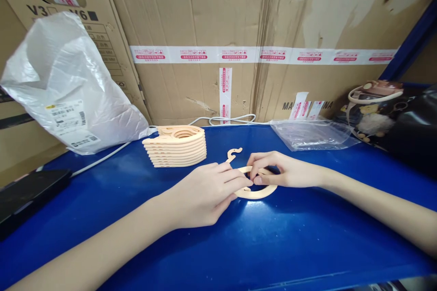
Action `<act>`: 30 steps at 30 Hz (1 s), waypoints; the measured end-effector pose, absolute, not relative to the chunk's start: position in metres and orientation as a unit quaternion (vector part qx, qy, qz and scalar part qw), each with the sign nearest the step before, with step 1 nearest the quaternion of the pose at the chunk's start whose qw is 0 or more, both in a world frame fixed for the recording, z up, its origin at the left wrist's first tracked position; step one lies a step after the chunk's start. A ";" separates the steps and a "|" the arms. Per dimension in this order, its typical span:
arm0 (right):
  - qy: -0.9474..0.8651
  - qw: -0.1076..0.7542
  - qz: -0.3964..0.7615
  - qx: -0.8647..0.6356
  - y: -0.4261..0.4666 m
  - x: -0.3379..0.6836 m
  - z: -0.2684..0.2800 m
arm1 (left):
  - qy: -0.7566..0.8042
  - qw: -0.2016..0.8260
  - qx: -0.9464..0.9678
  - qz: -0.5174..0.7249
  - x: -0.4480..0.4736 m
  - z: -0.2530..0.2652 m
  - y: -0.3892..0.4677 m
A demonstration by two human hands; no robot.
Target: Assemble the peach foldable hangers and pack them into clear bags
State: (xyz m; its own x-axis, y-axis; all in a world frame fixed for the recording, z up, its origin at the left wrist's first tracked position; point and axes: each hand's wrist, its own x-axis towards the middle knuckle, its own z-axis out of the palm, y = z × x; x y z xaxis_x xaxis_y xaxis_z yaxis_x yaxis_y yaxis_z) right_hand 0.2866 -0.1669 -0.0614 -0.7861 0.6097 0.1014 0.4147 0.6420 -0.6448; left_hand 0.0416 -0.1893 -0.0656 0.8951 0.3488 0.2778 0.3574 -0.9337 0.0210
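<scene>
A cream-coloured folding hanger (258, 193) lies low over the blue table, its hook pointing away from me. My left hand (206, 194) has its fingers closed over the hanger's left side and hides that part. From the right, my right hand (273, 169) pinches the upper part of the loop, thumb and fingers bent around it. The fingertips of both hands nearly meet at the hanger's middle. Beyond my left hand stands a neat stack of folded hangers (177, 151) of the same colour.
Cardboard boxes (198, 18) wall off the back of the blue table (307, 241). A white plastic mailing bag (75, 86) and a black device (34, 195) are at left. A clear plastic bag (312, 134), a white cable (232, 119) and a dark bag (413, 116) lie toward the back and right.
</scene>
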 end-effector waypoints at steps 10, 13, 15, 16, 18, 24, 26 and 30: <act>-0.893 0.263 0.143 -0.335 -0.147 0.287 -0.077 | -0.162 -0.002 -0.981 -0.109 0.045 -0.069 -0.192; -0.918 0.217 0.073 -0.324 -0.137 0.285 -0.081 | -0.147 0.004 -0.983 -0.112 0.045 -0.071 -0.191; -0.917 0.209 0.055 -0.334 -0.133 0.285 -0.083 | -0.154 0.038 -0.978 -0.135 0.046 -0.071 -0.189; -0.912 0.216 0.050 -0.345 -0.132 0.285 -0.084 | -0.172 0.059 -0.971 -0.152 0.046 -0.071 -0.189; -0.891 0.245 0.039 -0.379 -0.131 0.287 -0.085 | -0.236 0.084 -0.950 -0.185 0.048 -0.070 -0.190; -0.866 0.270 0.046 -0.419 -0.125 0.297 -0.089 | -0.447 0.028 -0.878 -0.168 0.060 -0.068 -0.205; -0.867 0.273 0.064 -0.411 -0.124 0.297 -0.089 | -0.481 0.015 -0.865 -0.144 0.063 -0.068 -0.208; -0.824 0.333 0.154 -0.431 -0.125 0.296 -0.087 | -0.493 -0.039 -0.857 -0.149 0.061 -0.068 -0.205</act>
